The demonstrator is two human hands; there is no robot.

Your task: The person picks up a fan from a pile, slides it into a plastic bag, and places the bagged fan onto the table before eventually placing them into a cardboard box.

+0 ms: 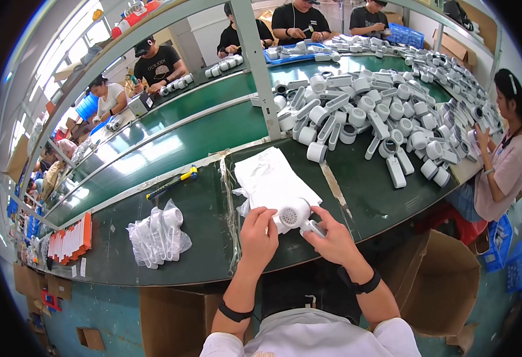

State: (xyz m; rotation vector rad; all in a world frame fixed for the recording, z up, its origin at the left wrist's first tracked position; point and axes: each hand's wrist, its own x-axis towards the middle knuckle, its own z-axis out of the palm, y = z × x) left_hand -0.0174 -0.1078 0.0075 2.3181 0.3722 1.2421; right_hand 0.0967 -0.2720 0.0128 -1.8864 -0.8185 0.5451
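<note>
Over the near edge of the dark green table, both my hands hold a white fabric shaver (291, 216) with a round perforated head turned up. My left hand (257, 237) has its fingers closed at the left side of the head. My right hand (335, 238) is wrapped round the short grey-and-white handle at the right. Just beyond lies a stack of thin white bags or sheets (273, 174), partly covered by the shaver. To the left, several similar white shavers in clear plastic bags (158, 235) lie side by side.
A large heap of grey-white shavers (368, 113) covers the far right. A yellow-and-black tool (172, 182) and orange-and-white flat boxes (72, 239) lie leftward. A metal post (260, 77) rises beyond. An open carton (436, 279) stands below right. A co-worker (502, 154) sits right; others work across the belt.
</note>
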